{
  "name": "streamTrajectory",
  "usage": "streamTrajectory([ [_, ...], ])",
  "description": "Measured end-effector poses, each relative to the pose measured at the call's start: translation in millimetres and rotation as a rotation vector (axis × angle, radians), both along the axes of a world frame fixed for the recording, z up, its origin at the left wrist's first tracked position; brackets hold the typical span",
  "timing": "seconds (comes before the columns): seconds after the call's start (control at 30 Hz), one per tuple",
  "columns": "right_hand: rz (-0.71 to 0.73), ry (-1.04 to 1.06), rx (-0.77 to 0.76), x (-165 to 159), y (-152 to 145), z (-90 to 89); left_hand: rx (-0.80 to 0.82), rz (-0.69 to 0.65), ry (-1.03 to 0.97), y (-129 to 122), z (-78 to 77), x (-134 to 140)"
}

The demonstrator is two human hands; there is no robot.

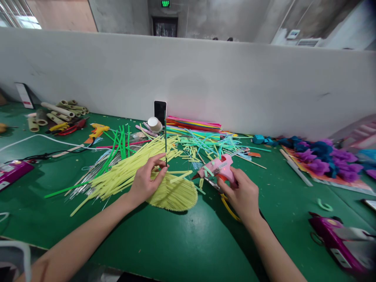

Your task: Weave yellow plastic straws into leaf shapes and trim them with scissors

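Note:
My left hand (147, 176) pinches a thin dark green stick (165, 137) between thumb and fingers, holding it upright. Under and beside those fingers lies a yellow rounded piece (176, 196) built of fuzzy strips set side by side; part of it is hidden by the hand. My right hand (242, 192) is closed around a pink glue gun (225, 162), its nozzle pointing left, a little to the right of the yellow piece. Loose yellow pipe cleaners (126, 168) are heaped to the left and behind my left hand.
Behind are teal strips (202, 139), a paper cup (154, 124) and a phone (160, 111) against the white partition (188, 70). A yellow glue gun (98, 130) and bamboo tubes (63, 111) lie left. Purple flowers (320, 166) and a purple power strip (337, 243) sit right.

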State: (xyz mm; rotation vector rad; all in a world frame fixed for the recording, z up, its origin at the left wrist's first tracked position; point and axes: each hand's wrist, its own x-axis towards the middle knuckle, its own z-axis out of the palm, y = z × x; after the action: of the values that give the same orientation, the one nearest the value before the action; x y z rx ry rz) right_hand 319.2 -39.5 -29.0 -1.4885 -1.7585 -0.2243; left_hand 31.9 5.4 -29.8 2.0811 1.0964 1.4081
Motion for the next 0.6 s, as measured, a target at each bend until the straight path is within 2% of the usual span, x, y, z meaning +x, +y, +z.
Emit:
streamTrajectory([
  [0.6, -0.031, -0.012, 0.032, 0.7, -1.1, 0.2, 0.0, 0.01, 0.004, -0.6, 0.6, 0.2],
])
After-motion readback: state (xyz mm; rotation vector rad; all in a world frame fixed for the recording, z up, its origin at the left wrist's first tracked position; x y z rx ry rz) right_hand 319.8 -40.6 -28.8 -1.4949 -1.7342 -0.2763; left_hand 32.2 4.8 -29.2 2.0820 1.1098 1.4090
